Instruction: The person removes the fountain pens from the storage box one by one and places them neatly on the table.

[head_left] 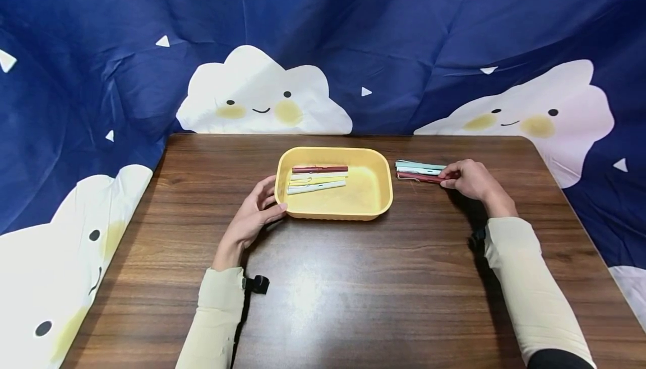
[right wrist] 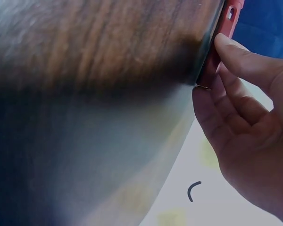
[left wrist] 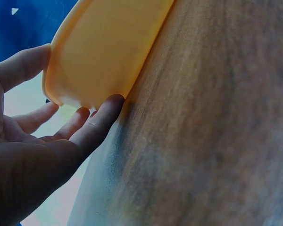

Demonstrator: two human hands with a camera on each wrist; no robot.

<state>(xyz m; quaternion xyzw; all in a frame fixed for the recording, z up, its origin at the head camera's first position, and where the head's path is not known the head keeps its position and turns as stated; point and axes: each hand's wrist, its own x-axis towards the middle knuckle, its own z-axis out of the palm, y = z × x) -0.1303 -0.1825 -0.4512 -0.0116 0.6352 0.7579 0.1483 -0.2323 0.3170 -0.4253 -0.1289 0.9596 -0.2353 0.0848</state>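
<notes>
On the table stands a yellow plastic tray (head_left: 333, 216) holding several pens: a red pen (head_left: 323, 169), a yellow pen (head_left: 318, 180) and white ones. My left hand (head_left: 254, 209) touches the tray's left end, its fingers spread against the outer wall, as the left wrist view shows. To the right of the tray, a mint-green pen (head_left: 421, 165), a white pen (head_left: 416, 170) and a dark red pen (head_left: 416, 176) lie side by side. With thumb and fingers, my right hand (head_left: 470, 180) pinches the right end of the dark red pen (right wrist: 210, 70).
A brown wood-grain table (head_left: 363, 290) carries everything, its back edge just behind the tray. A blue curtain (head_left: 393, 38) printed with white clouds hangs beyond it. Black straps circle both wrists.
</notes>
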